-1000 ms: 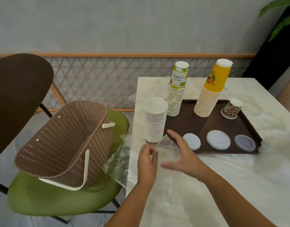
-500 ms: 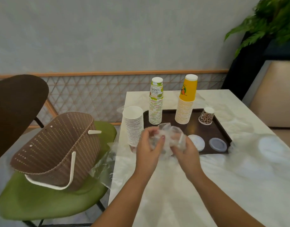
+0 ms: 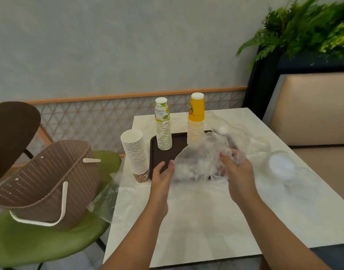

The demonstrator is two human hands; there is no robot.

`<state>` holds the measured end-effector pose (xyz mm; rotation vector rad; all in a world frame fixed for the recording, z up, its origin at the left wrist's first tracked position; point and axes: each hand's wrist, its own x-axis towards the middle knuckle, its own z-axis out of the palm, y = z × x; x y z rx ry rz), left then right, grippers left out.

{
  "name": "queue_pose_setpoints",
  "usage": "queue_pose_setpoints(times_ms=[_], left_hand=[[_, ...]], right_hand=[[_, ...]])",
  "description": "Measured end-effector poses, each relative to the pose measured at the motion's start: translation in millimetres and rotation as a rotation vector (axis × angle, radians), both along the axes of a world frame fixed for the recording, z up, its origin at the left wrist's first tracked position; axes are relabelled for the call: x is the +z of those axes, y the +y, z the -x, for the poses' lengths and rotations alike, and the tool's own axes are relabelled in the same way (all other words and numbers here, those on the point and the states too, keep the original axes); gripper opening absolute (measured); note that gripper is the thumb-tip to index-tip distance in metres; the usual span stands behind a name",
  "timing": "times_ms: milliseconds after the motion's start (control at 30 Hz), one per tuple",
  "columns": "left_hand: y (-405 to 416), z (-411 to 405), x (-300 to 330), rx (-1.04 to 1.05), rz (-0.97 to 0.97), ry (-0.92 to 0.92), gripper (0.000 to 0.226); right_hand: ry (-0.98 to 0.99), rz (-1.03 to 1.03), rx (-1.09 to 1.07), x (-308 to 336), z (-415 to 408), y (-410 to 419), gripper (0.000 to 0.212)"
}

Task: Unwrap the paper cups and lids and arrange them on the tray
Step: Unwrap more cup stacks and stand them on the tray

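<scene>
Honestly, with the right hand clutching the clear plastic wrap mid-frame over the tray and the left hand open beside it, that billowing wrap could easily topple the tall cup stacks just above.

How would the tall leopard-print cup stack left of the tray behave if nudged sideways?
Probably tippy: the leopard-print cup stack is tall on one narrow cup base and stands near the table edge. Likely light, being nested paper cups, so a small push could slide or topple it. If it falls it may roll, being tapered.
</scene>
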<state>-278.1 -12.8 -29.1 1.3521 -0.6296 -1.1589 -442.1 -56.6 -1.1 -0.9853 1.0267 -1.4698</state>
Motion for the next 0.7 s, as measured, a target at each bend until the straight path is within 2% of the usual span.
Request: queue_pose_setpoints(times_ms=[133,200,233,300,433,533,633,700], left_hand=[[3,7,-18,-0.349,0.142,-0.261,0.066],[3,6,-30,-0.401,0.137,-0.382,0.05],[4,6,-32,-0.365,0.137,-0.38,0.035],[6,4,-34,-0.258,0.132,-0.277,0.011],[8,-7,-32,-0.108,0.07,-0.045,0.022],[9,-7,-29,0.056,0.059,0.083,0.004],[8,0,-20,0.289,0.079,0.367,0.017],[6,11,-19,0.308,0.1,0.333,0.026]], right_hand=[[-0.05,-0.022,-0.069,0,13,3,0.009],[-0.084,-0.028,-0.092,2,20,2,0.01],[-0.085,-0.033,-0.105,2,25,1,0.011],[-0.059,-0.04,-0.135,1,35,-1,0.013],[-0.024,-0.052,-0.148,-9,52,-2,0.01],[-0.009,-0.094,-0.174,-19,58,1,0.008],[-0.002,-0.138,-0.156,-33,53,4,0.017],[-0.032,-0.234,-0.151,-43,46,6,0.015]])
